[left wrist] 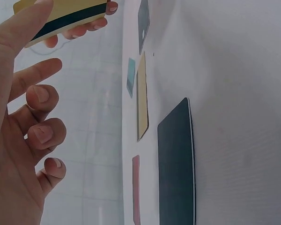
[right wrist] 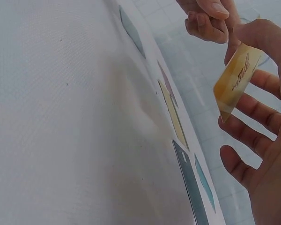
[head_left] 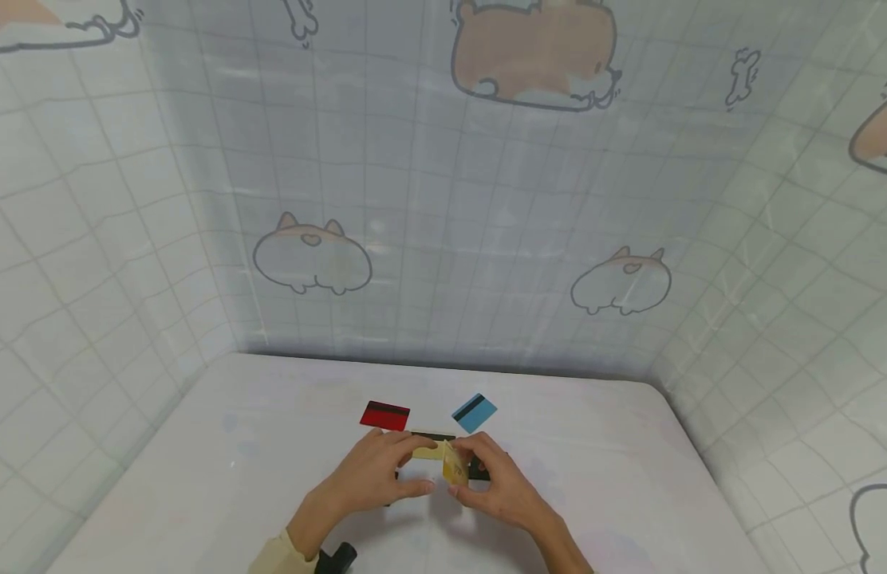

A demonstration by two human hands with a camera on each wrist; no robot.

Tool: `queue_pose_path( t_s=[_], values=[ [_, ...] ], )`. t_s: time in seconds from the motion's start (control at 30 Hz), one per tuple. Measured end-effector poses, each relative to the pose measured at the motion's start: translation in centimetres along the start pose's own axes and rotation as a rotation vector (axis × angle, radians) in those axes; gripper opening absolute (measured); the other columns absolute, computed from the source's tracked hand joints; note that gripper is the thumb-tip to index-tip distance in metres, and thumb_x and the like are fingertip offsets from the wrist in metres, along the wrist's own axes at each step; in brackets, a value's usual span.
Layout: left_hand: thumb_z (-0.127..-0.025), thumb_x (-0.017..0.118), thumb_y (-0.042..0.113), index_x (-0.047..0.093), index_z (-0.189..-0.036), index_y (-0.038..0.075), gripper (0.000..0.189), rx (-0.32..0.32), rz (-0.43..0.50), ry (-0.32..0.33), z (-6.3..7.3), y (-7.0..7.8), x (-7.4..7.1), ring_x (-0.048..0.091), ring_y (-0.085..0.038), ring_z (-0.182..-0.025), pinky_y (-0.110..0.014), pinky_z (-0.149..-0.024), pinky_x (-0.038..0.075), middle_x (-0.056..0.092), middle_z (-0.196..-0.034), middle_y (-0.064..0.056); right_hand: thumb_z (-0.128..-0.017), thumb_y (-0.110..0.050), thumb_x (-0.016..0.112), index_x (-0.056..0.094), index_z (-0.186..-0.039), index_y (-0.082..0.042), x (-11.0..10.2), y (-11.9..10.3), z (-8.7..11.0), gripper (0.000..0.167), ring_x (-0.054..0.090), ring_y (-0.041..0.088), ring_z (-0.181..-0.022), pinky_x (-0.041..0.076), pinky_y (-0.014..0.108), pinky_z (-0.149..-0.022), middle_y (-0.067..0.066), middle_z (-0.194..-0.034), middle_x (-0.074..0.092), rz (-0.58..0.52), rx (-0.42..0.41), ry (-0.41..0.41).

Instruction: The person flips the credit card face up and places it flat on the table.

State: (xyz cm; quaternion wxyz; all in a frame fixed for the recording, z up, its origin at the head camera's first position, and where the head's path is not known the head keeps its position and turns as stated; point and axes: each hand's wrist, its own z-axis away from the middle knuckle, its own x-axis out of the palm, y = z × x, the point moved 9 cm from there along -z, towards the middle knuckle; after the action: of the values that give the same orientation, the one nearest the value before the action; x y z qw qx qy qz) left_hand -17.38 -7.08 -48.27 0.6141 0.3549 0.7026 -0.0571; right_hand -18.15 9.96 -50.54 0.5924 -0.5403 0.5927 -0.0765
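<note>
A gold card [head_left: 455, 466] with a dark stripe stands on edge, raised above the table, pinched between the thumb and fingers of my right hand [head_left: 504, 488]. Its printed yellow face [right wrist: 237, 79] shows in the right wrist view. My left hand [head_left: 372, 470] is just to the left, thumb and index finger spread apart, index tip close to the card's top edge. In the left wrist view the left thumb overlaps the card. Below the hands lie a pale yellow card [head_left: 427, 453] and a dark card [left wrist: 175, 164]. Another dark card [right wrist: 189, 180] is partly hidden by my right hand in the head view.
Farther back on the white table [head_left: 594, 446] lie a red card [head_left: 384, 416] and a blue card [head_left: 475, 413], each with a black stripe. Curtain-like sheets [head_left: 443, 239] with a grid and dog print surround the table. A black object [head_left: 336, 558] sits by the left wrist.
</note>
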Motion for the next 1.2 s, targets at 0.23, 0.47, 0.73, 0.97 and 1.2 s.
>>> queue_pose_path(
  t_s=[0.23,0.47,0.73,0.97,1.2],
  values=[
    [-0.084,0.068,0.066,0.059,-0.136,0.032,0.062,-0.008,0.007,0.003,0.09,-0.12,-0.06,0.045,-0.001,-0.072,-0.033,-0.072,0.036,0.059,-0.082,0.011,-0.088,-0.041,0.076,0.053,-0.136,-0.037,0.28,-0.02,-0.08,0.054,0.054,0.009,-0.103,0.049,0.039,-0.089,-0.014,-0.119,0.054,0.049,-0.001,0.001],
    [-0.082,0.063,0.075,0.057,-0.138,0.033,0.070,-0.007,0.010,0.003,-0.21,-0.37,-0.26,0.044,-0.001,-0.072,-0.042,-0.078,0.038,0.058,-0.080,0.009,-0.088,-0.050,0.073,0.053,-0.135,-0.039,0.43,0.30,-0.42,0.053,0.052,0.009,-0.105,0.050,0.035,-0.091,-0.015,-0.123,0.052,0.070,0.022,-0.007],
    [-0.083,0.067,0.070,0.055,-0.139,0.037,0.066,-0.005,0.035,0.001,-0.35,-0.70,-0.13,0.046,-0.002,-0.074,-0.062,-0.099,0.040,0.059,-0.082,0.009,-0.087,-0.055,0.072,0.054,-0.135,-0.041,0.61,0.69,-0.58,0.053,0.050,0.009,-0.106,0.049,0.034,-0.090,-0.016,-0.122,0.051,0.097,0.055,-0.026],
    [-0.084,0.068,0.068,0.058,-0.136,0.036,0.062,0.003,0.021,0.007,-0.40,-0.50,-0.10,0.046,-0.001,-0.075,-0.060,-0.097,0.041,0.059,-0.083,0.011,-0.086,-0.054,0.073,0.057,-0.135,-0.041,0.38,0.29,-0.45,0.053,0.048,0.008,-0.110,0.048,0.034,-0.093,-0.016,-0.122,0.050,0.128,0.050,-0.020],
    [-0.084,0.062,0.074,0.061,-0.133,0.033,0.064,0.004,0.010,0.001,-0.47,-0.52,0.03,0.047,-0.001,-0.077,-0.063,-0.100,0.040,0.058,-0.083,0.013,-0.086,-0.053,0.075,0.057,-0.136,-0.041,0.23,0.29,-0.38,0.054,0.047,0.008,-0.111,0.048,0.032,-0.093,-0.013,-0.122,0.050,0.144,0.040,-0.016]
  ],
)
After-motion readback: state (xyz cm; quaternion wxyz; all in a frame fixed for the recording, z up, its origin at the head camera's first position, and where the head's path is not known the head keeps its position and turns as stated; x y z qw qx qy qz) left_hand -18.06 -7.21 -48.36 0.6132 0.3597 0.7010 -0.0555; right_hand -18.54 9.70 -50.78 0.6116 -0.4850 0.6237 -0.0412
